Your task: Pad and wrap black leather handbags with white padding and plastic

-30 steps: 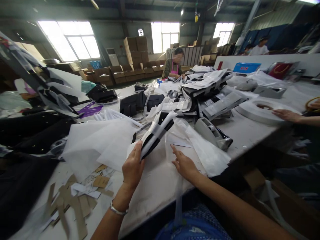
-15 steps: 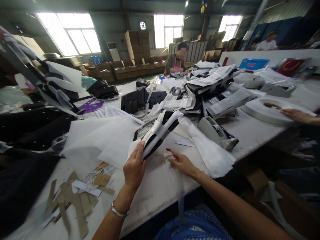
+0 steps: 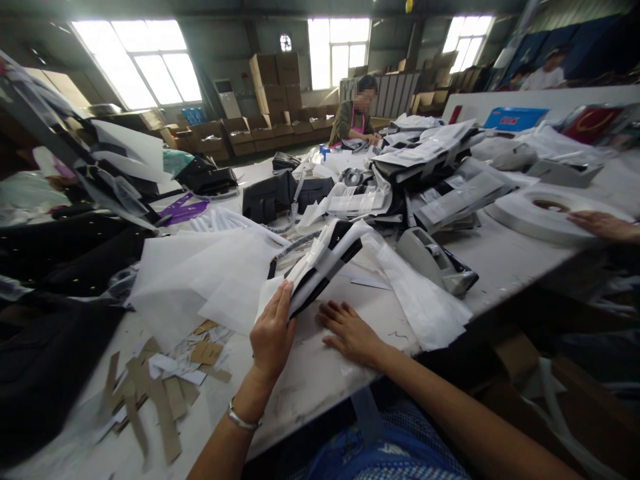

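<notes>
My left hand (image 3: 273,330), with a bracelet at the wrist, grips the near end of a black bag wrapped in white paper (image 3: 327,263). The bag is tilted, its far end up and to the right. My right hand (image 3: 350,333) lies palm down on the table (image 3: 300,380), fingers spread, just right of the bag. A clear plastic strip (image 3: 367,410) hangs over the table edge below that hand. Right of the bag lie a white sheet bundle (image 3: 425,300) and a grey tape dispenser (image 3: 427,257).
Cardboard and paper scraps (image 3: 160,387) lie at the left front, thin white sheets (image 3: 195,273) behind them. Wrapped bags (image 3: 430,160) are heaped farther back. Another person's hand (image 3: 607,225) rests on a large white roll (image 3: 540,207) at right. A co-worker (image 3: 353,117) sits across the table.
My right hand has gone from raised, with thumb and fingers at a clear plastic piece, to flat on the table. My left hand keeps hold of the wrapped bag.
</notes>
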Available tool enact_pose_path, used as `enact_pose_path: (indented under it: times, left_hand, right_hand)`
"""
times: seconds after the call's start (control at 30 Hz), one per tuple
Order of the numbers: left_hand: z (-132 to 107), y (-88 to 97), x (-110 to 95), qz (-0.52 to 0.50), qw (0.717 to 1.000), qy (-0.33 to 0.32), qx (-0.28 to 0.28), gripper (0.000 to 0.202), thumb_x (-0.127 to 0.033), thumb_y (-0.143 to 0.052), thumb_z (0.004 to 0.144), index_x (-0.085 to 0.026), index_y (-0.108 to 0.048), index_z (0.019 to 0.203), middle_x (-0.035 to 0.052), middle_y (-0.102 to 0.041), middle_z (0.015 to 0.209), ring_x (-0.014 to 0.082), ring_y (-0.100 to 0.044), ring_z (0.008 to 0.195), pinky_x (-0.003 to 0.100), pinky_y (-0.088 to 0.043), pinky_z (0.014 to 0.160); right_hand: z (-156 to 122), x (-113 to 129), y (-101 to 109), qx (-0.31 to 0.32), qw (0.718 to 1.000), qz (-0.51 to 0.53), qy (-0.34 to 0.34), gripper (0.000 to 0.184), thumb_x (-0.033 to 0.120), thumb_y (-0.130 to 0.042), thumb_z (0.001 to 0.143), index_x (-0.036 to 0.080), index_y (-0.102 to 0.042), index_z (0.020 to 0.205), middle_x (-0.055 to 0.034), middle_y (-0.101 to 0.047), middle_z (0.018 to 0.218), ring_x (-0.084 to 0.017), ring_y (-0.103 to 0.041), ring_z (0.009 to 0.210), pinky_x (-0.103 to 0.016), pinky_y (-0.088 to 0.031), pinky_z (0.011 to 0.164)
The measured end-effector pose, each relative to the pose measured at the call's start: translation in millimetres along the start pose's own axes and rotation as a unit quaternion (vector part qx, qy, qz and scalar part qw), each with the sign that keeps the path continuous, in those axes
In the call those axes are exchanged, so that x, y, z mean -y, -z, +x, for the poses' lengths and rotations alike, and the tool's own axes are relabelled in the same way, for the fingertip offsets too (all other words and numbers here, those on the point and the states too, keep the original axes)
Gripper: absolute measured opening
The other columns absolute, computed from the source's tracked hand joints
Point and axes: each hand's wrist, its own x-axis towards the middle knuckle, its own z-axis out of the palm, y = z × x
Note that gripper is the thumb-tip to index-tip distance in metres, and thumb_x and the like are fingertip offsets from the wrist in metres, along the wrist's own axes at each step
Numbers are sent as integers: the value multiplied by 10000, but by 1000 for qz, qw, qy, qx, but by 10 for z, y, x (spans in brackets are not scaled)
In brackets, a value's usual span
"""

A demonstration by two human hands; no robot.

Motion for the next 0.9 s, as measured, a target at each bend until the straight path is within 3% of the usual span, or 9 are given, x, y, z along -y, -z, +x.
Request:
enact_pose_path:
  times: [0.17,0.3,0.43,0.5,0.57,0.6,0.67,0.8,0.9]
  left_hand:
    - [-171,-57,-110,13,998,-56,-8,757,-48,-517,892,-260,-226,1558,58,-471,1507,210,-513,1334,317,-461,1088]
    - [-398,-134,-185,59,988,-142,-31,597,-37,-446,944,-205,-356,1511,55,-511,1471,211,-514,1332,334,-472,1089]
    - [-583,-182,-268,81,977,-196,-34,456,-119,-416,998,-186,-461,1447,58,-504,1474,225,-517,1329,365,-500,1070]
    - [-650,-199,-316,89,972,-212,-45,436,-127,-419,1002,-204,-492,1425,48,-514,1465,228,-526,1319,371,-505,1068]
    - [-701,-211,-364,97,971,-214,-50,431,-123,-420,1003,-219,-508,1414,39,-522,1457,228,-531,1314,369,-501,1075]
    - [-720,-214,-386,100,971,-212,-49,432,-123,-413,1005,-223,-510,1413,36,-520,1458,227,-530,1314,367,-498,1078]
    - [-749,-219,-421,101,971,-209,-48,430,-127,-390,1011,-228,-514,1410,32,-515,1462,226,-530,1314,364,-497,1079]
    - [-776,-232,-451,98,971,-208,-60,424,-139,-375,1016,-236,-529,1399,26,-523,1456,229,-538,1306,365,-512,1063]
    - [-774,-244,-450,96,971,-207,-67,419,-145,-379,1015,-243,-540,1390,23,-528,1452,229,-553,1292,362,-526,1044]
  right_hand:
    - [45,36,85,-23,999,6,37,445,426,-476,990,242,-564,1385,-82,-516,1478,-308,-386,1422,-552,-288,1179]
    - [-305,187,203,-89,993,38,69,336,323,-443,994,224,-717,1162,-116,-736,1117,-274,-661,1075,-461,-523,964]
    - [-590,292,572,-172,966,110,160,250,226,-523,948,265,-705,1115,-58,-754,1051,-219,-685,991,-381,-540,923]
    - [-492,253,806,-232,958,126,116,221,216,-521,947,256,-701,1069,-59,-749,1021,-211,-677,993,-365,-515,948]
    - [-205,134,995,-244,961,129,8,207,274,-510,957,231,-698,1033,-82,-732,1035,-226,-665,1008,-371,-488,968]
    - [-9,50,1058,-222,965,127,-53,213,313,-517,952,220,-699,1008,-93,-726,1032,-236,-665,986,-377,-482,958]
    - [427,-140,1104,-84,974,131,-164,199,347,-576,912,208,-706,971,-98,-724,1025,-253,-666,966,-382,-467,947]
    - [1172,-428,938,43,962,157,-218,349,431,-774,741,172,-633,555,-73,-645,588,-255,-671,785,-345,-489,803]
    - [1467,-479,740,108,940,216,-241,456,518,-800,683,165,-583,491,-31,-569,460,-174,-611,591,-288,-485,644]
